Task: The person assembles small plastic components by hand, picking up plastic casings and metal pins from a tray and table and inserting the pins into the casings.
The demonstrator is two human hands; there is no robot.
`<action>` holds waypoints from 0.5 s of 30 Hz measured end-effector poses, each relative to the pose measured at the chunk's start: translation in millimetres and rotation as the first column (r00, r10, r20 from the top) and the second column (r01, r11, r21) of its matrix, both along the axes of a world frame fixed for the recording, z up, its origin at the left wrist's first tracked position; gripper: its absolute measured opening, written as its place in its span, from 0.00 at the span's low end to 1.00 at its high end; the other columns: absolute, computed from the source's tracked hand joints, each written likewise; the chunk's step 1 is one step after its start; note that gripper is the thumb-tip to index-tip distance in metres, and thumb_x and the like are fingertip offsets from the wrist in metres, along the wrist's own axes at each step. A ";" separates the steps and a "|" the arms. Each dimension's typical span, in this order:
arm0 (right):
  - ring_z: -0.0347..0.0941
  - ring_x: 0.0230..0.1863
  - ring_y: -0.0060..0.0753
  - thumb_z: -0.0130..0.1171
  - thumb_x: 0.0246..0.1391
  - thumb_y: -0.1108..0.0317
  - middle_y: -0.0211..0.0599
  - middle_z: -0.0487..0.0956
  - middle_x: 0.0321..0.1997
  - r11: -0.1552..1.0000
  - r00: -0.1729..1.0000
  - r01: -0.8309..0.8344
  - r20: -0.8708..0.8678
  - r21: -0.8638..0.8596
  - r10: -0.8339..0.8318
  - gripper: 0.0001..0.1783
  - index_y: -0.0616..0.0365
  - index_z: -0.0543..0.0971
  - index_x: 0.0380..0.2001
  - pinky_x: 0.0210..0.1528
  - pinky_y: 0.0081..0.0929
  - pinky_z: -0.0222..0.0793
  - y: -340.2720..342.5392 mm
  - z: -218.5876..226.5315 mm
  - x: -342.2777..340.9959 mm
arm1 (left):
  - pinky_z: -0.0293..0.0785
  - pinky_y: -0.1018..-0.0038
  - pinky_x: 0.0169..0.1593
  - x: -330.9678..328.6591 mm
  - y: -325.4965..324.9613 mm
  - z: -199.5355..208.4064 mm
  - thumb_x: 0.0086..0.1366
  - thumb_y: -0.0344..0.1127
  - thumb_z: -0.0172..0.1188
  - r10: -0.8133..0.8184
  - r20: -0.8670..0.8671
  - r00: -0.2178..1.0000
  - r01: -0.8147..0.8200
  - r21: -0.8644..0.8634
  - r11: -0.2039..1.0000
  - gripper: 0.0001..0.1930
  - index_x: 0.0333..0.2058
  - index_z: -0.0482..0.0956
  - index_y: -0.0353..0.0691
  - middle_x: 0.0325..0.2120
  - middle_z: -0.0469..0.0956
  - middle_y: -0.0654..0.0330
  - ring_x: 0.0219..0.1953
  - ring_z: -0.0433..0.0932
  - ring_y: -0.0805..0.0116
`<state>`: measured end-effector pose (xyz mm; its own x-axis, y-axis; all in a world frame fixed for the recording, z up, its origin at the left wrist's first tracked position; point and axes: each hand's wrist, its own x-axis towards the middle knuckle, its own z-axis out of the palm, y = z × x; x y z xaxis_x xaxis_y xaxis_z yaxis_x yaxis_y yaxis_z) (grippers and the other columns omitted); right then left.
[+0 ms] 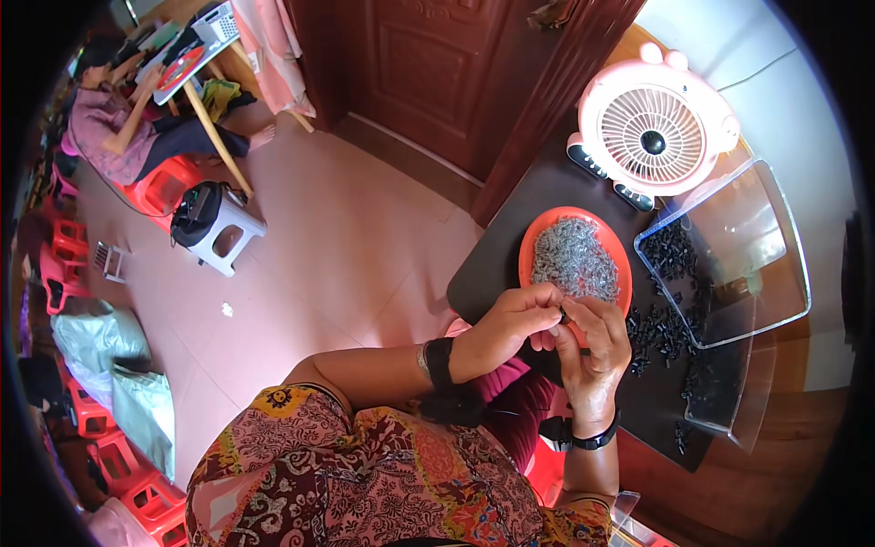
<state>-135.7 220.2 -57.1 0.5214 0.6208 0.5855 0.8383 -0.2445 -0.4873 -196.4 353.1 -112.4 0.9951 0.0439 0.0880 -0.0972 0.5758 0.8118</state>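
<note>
Table (492, 264): dark top, a pink fan (653, 128) at the far end.
Plate (622, 255): red, heaped with silvery metal bits (574, 255).
Clear bin (779, 264): black pieces (658, 333) at its left side, some loose on the table; how many lie inside, I cannot tell.
Left hand (506, 333): fingertips pinching a small dark piece (563, 315).
Right hand (594, 351): fingers curled, closed on that piece too.
Dark piece: between both hands' fingertips, by the plate's near edge.

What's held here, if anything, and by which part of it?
A small dark piece, pinched at the fingertips of the left hand and right hand together. Fingers cover most of it, so which part each grips cannot be told.
</note>
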 end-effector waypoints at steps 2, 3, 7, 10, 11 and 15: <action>0.75 0.36 0.39 0.69 0.38 0.78 0.37 0.79 0.37 1.000 1.000 -0.010 0.018 -0.008 0.010 0.18 0.58 0.80 0.37 0.37 0.29 0.72 0.7 0.2 0.8 | 0.68 0.78 0.37 0.3 0.6 -1.0 0.68 0.36 0.48 0.001 -0.001 1.000 -0.001 -0.006 1.000 0.09 0.37 0.71 0.37 0.27 0.73 0.65 0.30 0.71 0.77; 0.75 0.36 0.39 0.69 0.38 0.78 0.37 0.79 0.37 1.000 1.000 -0.011 0.017 -0.009 0.011 0.18 0.58 0.80 0.37 0.37 0.29 0.72 0.5 0.0 1.0 | 0.68 0.78 0.37 0.3 0.5 -1.0 0.67 0.37 0.48 0.001 -0.006 1.000 -0.001 -0.008 1.000 0.09 0.37 0.71 0.37 0.27 0.73 0.65 0.30 0.71 0.77; 0.75 0.36 0.39 0.69 0.38 0.78 0.38 0.79 0.38 1.000 1.000 -0.012 -0.001 -0.014 0.012 0.18 0.57 0.80 0.37 0.37 0.29 0.72 -0.5 -1.3 1.9 | 0.68 0.78 0.36 0.8 0.4 -1.3 0.67 0.38 0.48 -0.012 -0.005 1.000 0.012 -0.008 1.000 0.10 0.37 0.71 0.37 0.26 0.73 0.64 0.29 0.71 0.77; 0.76 0.35 0.39 0.70 0.39 0.77 0.38 0.79 0.38 1.000 1.000 -0.017 -0.001 -0.010 0.017 0.18 0.57 0.80 0.38 0.37 0.29 0.72 -1.1 -2.0 2.3 | 0.68 0.78 0.36 0.6 0.6 -1.2 0.67 0.37 0.48 -0.016 -0.010 1.000 0.016 -0.004 1.000 0.09 0.37 0.71 0.37 0.26 0.72 0.65 0.29 0.71 0.77; 0.76 0.35 0.39 0.70 0.39 0.77 0.39 0.79 0.38 1.000 1.000 -0.018 0.004 -0.010 0.018 0.18 0.57 0.79 0.38 0.36 0.29 0.72 -1.3 -2.0 2.2 | 0.68 0.78 0.36 0.6 0.3 -0.8 0.67 0.37 0.48 -0.018 -0.010 1.000 0.018 -0.003 1.000 0.09 0.37 0.71 0.37 0.26 0.72 0.65 0.29 0.71 0.77; 0.76 0.36 0.40 0.70 0.38 0.77 0.39 0.79 0.38 1.000 1.000 -0.008 0.007 -0.013 0.008 0.18 0.57 0.79 0.38 0.36 0.29 0.72 -2.8 -3.8 1.6 | 0.68 0.78 0.36 -0.3 -0.8 -0.4 0.67 0.37 0.48 -0.017 -0.012 1.000 0.017 -0.009 1.000 0.09 0.36 0.71 0.38 0.26 0.72 0.65 0.29 0.71 0.77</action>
<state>-134.0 217.4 -60.9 0.5125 0.6324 0.5809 0.8436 -0.2445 -0.4781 -196.8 352.3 -112.8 0.9967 0.0278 0.0759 -0.0779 0.5847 0.8075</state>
